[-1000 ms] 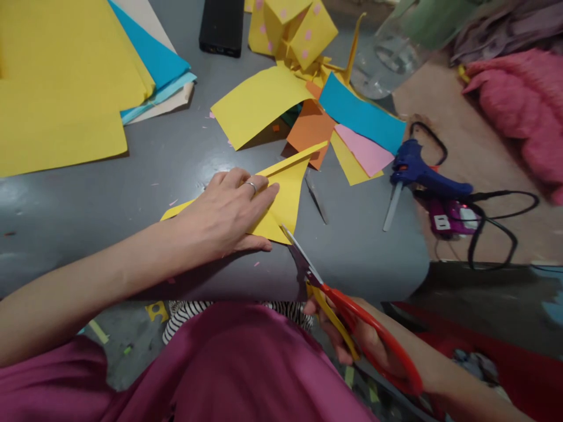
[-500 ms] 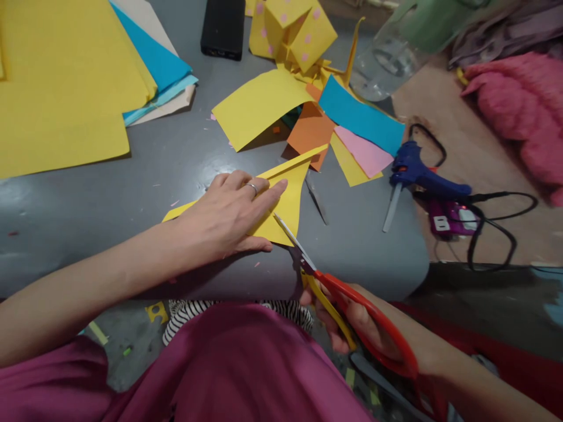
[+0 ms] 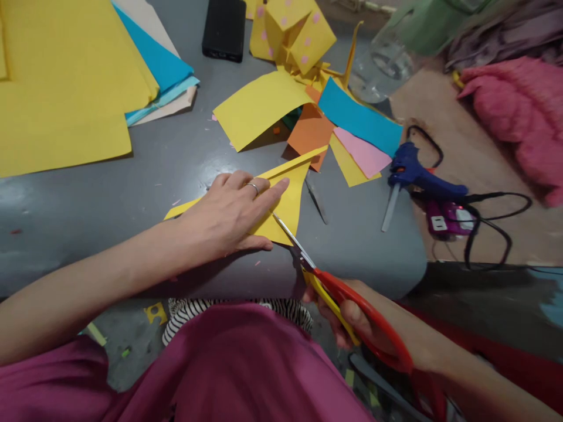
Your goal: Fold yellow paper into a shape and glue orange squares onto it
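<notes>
My left hand (image 3: 237, 208), with a ring on one finger, lies flat with its fingers stretched over a yellow paper sheet (image 3: 288, 202), pressing it to the table. A folded strip runs along the sheet's far edge. My right hand (image 3: 347, 313) is closed around the red and yellow handles of a pair of scissors (image 3: 336, 287). The scissors' blades reach over the sheet's near edge, and their tips lie close to my left thumb and index finger. Part of the sheet is hidden under my left hand. A small grey blade (image 3: 316, 198) lies just right of the paper.
Yellow sheets (image 3: 65, 105) are stacked at the left beside a black phone-like block (image 3: 224, 29). Colored paper pieces, including a blue one (image 3: 358, 117), lie beyond my hands. A polka-dotted paper construction (image 3: 292, 35), a clear bottle (image 3: 378, 70) and a blue glue gun (image 3: 411, 167) with a cable stand farther off.
My right hand has squeezed the scissors' handles closer together, and the blades have narrowed over the yellow sheet. My left hand stays in place.
</notes>
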